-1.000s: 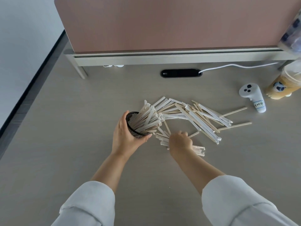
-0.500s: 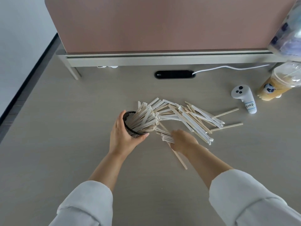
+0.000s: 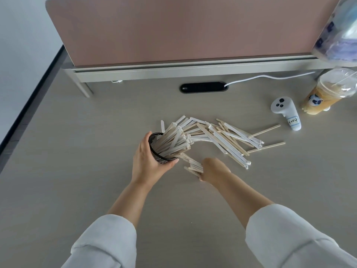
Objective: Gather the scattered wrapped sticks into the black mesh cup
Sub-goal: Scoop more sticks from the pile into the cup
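Observation:
My left hand grips the black mesh cup, which is tilted with its mouth toward the right. A bundle of wrapped sticks juts out of it. Just right of the cup, my right hand is closed on a small bunch of sticks, their ends pointing at the cup's mouth. A loose pile of wrapped sticks lies on the desk beyond my right hand. Two bare wooden sticks lie at the pile's right edge.
A white handheld controller and a lidded cup with an orange drink stand at the right. A pink divider panel on a metal rail closes the back, with a black cable slot before it. The desk's left edge runs diagonally.
My right hand has gathered a few sticks from the near side of the pile and drawn them left toward the cup. The lone stick near my wrist is no longer seen. The cup stays tilted.

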